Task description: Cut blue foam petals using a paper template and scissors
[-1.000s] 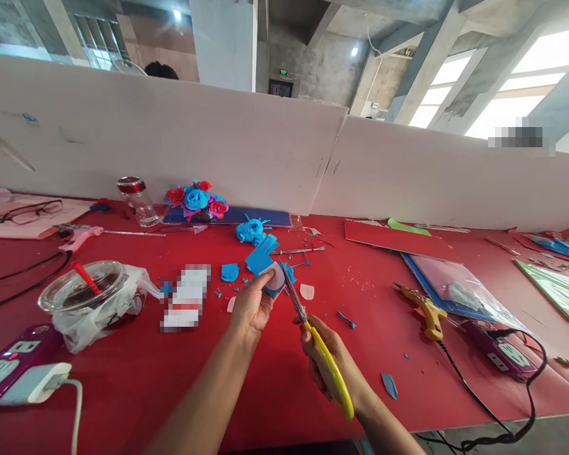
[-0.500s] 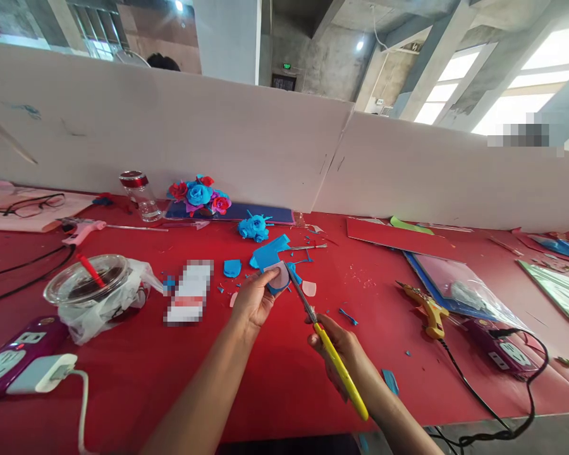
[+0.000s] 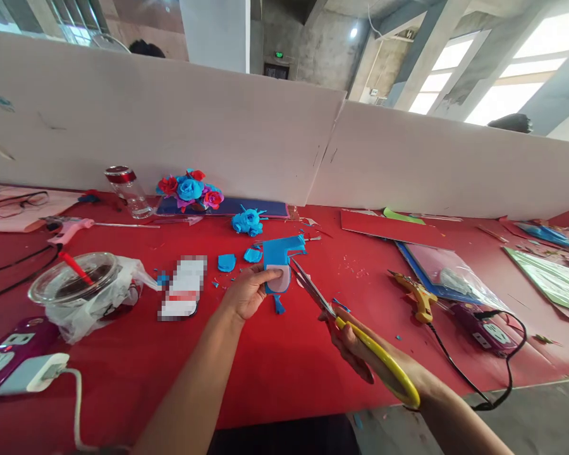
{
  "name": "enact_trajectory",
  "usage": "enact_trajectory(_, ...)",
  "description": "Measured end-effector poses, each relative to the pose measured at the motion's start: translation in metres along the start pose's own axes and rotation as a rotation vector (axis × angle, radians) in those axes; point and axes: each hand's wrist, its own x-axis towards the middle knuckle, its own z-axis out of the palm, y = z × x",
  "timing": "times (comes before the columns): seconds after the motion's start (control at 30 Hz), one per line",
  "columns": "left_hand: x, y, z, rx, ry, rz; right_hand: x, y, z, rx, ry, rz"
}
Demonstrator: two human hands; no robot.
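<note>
Left grip (image 3: 247,292) pinches blue paper (image 3: 275,250), pink piece (image 3: 279,284); right grip (image 3: 348,344), clasping scissors (image 3: 374,346), shifted rightward.

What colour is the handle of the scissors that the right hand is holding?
The handle is yellow. It shows best in the head view.

Right hand (image 3: 353,347): shifted right | scissors (image 3: 384,355): tilted flatter | blue scrap (image 3: 278,305): below pink piece (image 3: 279,284)
</note>
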Motion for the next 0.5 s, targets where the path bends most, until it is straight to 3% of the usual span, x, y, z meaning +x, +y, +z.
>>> enact_trajectory(0.17,-0.003,-0.003,-0.001,0.222,-0.141,-0.080,-0.006,-0.013,-0.016,-0.155,-0.031,-0.009)
enact_trajectory(0.5,-0.007,0.000,0.000,0.373,-0.196,-0.106,-0.006,-0.035,-0.024,-0.511,-0.018,-0.138)
